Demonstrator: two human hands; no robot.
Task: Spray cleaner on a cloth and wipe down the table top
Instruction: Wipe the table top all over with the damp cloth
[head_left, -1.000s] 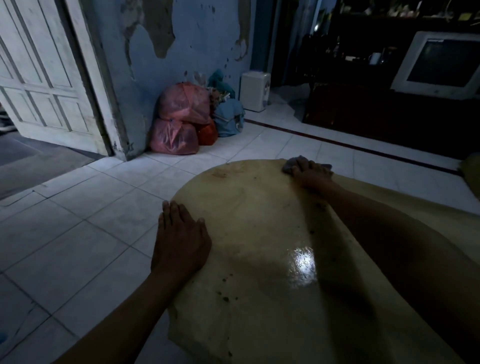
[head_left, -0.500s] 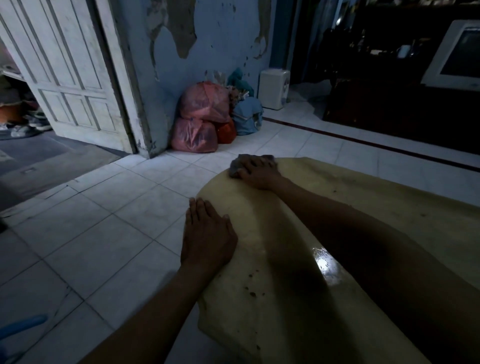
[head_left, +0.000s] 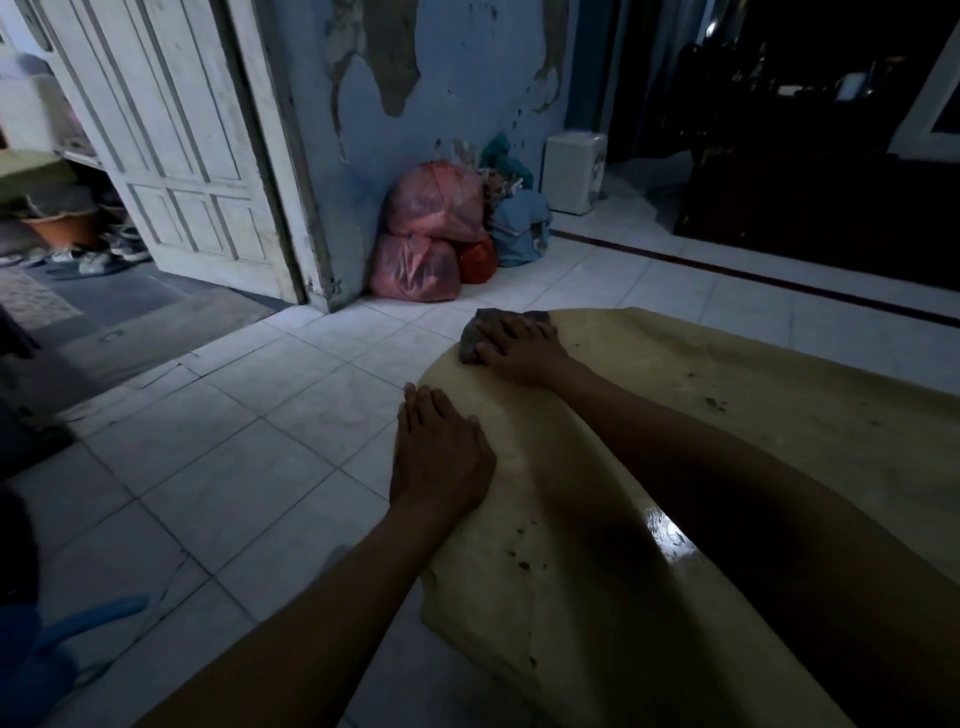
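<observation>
A yellow table top with dark specks and a wet shine fills the lower right. My right hand presses flat on a grey cloth at the table's far left corner; most of the cloth is hidden under the fingers. My left hand rests flat, fingers straight, on the table's left edge, nearer to me. No spray bottle is in view.
White tiled floor lies left of the table. Red and blue plastic bags are piled against the peeling wall, with a small white box beside them. A white door stands open at left. A blue object sits bottom left.
My right hand has slid the cloth leftward along the table's far edge to its left corner. The left hand has stayed on the left edge. The view has turned left.
</observation>
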